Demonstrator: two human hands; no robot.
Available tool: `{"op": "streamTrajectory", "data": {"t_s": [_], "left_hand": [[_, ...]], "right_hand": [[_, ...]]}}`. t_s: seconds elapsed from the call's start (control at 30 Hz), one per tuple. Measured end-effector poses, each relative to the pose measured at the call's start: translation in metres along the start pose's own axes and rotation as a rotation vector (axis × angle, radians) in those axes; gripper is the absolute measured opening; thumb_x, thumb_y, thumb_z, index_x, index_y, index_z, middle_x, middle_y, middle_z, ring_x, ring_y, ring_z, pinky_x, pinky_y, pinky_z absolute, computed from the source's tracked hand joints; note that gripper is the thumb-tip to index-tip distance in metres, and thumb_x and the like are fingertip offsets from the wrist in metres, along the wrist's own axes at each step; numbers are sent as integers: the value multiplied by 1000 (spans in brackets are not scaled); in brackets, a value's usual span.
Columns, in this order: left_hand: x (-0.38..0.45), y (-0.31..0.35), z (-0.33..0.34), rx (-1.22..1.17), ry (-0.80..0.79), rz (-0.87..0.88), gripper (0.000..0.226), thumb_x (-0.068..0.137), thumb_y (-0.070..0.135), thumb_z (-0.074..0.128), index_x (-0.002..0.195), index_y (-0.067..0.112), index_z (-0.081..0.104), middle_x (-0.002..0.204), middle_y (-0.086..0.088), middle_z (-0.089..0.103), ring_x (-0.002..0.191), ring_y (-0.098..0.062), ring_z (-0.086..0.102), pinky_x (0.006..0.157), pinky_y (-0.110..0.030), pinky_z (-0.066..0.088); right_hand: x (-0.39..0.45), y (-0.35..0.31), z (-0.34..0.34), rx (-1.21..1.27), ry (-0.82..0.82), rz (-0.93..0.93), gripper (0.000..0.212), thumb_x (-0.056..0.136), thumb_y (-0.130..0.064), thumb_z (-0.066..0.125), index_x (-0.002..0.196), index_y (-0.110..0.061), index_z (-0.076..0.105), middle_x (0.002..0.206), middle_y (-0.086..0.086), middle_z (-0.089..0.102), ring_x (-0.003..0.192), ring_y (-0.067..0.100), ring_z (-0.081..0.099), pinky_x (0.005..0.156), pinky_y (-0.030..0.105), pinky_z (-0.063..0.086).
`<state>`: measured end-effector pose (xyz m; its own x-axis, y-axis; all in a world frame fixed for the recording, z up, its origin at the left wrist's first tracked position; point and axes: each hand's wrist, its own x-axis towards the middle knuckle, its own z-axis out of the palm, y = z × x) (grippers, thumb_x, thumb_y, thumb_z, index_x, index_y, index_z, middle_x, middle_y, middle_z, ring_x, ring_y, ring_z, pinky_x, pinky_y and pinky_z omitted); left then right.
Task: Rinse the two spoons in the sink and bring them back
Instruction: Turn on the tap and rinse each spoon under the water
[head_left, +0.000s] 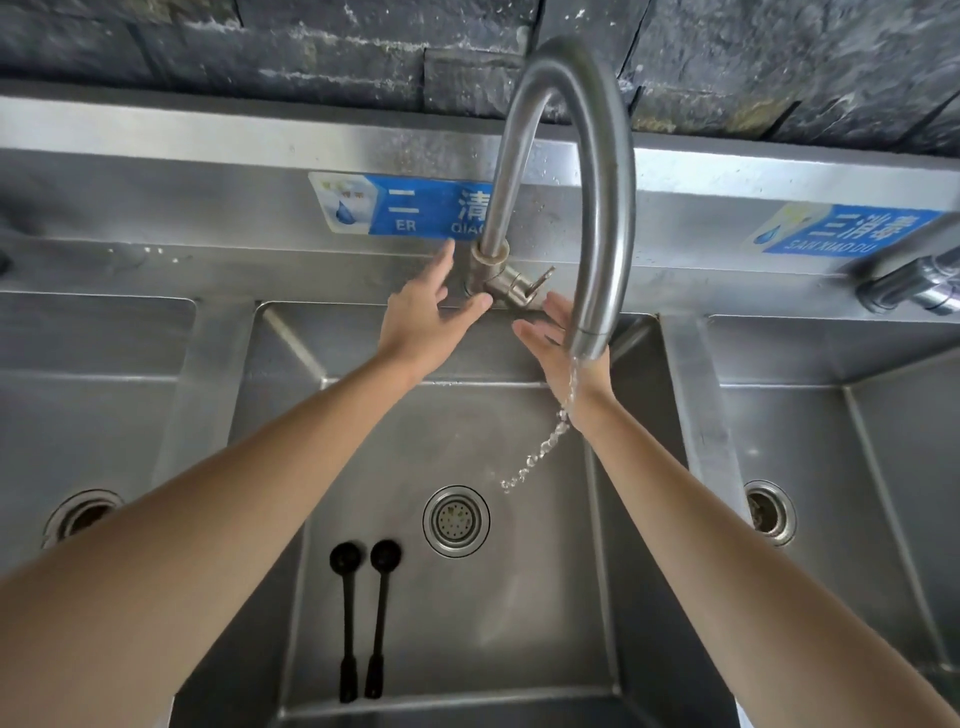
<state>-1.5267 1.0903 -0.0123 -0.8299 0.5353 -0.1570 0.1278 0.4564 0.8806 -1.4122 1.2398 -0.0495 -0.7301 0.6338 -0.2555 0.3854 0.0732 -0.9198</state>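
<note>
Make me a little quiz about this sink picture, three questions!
1. True or false: both spoons lie on the floor of the middle basin.
2. Water from the tap is: A) running B) off C) hidden.
3. Fill in: the spoons lie with bowls toward the ____.

Key:
1. True; neither the left hand nor the right hand holds one.
2. A; a thin stream falls.
3. Drain.
</note>
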Motion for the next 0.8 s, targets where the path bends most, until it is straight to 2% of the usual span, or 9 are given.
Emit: {"op": "streamTrajectory", "data": {"t_s": [0.07,0.13,0.23,0.3,0.4,0.5,0.57,0.73,0.8], "left_hand": [[-23,-17,0,22,-8,-36,80,89,45,70,157,30,29,159,6,42,135,-15,54,114,-30,39],[-48,-41,1,51,-30,-87,77,91,44,69,156,28,33,157,4,45,133,-15,56,108,-23,39],[-88,-83,5,52,-86,-188,75,91,46,68,156,25,35,156,3,46,133,-15,55,102,-17,34],[-118,-113,7,81,-126,-256,74,92,48,66,155,27,36,156,4,46,134,-15,55,104,-18,33],[-159,-157,12,112,-205,-347,71,92,46,66,154,25,39,155,1,47,133,-21,56,112,-34,42],[-193,-194,18,138,-205,-455,62,92,41,69,148,22,50,143,-3,61,122,-23,65,104,-36,49],[-210,-215,23,220,-201,-504,51,91,37,68,138,19,60,131,-4,70,114,-22,69,98,-33,52],[-240,-256,41,307,-238,-623,20,91,20,66,109,13,72,107,-9,75,101,-27,69,90,-42,55],[-248,-265,51,313,-221,-660,11,91,16,65,97,11,73,96,-8,74,95,-26,69,83,-39,56]], "right_hand": [[-19,16,5,-3,42,38,46,91,-23,76,109,-63,62,100,-47,68,103,-9,70,100,41,59],[-37,33,15,-33,50,103,31,91,-29,76,120,-37,66,107,-22,76,103,9,75,100,49,58],[-64,60,32,-77,23,193,25,94,-20,70,116,-8,69,113,17,76,103,37,72,99,60,54],[-85,75,48,-91,-18,241,28,98,-16,68,125,-7,68,119,18,74,109,33,71,101,54,56],[-113,98,73,-171,-79,302,29,99,-18,66,127,-13,70,115,8,76,107,25,74,95,36,59],[-137,125,104,-221,-123,387,24,96,-21,66,118,-19,75,105,0,79,95,17,75,95,33,57],[-154,141,126,-283,-173,393,17,95,-23,66,109,-25,76,96,-5,75,86,9,67,85,23,50],[-193,183,176,-329,-235,545,23,94,-20,68,112,-11,78,106,7,80,100,21,72,93,32,55],[-204,198,190,-317,-226,623,24,93,-23,71,112,-10,76,106,8,79,98,21,72,87,29,53]]}}
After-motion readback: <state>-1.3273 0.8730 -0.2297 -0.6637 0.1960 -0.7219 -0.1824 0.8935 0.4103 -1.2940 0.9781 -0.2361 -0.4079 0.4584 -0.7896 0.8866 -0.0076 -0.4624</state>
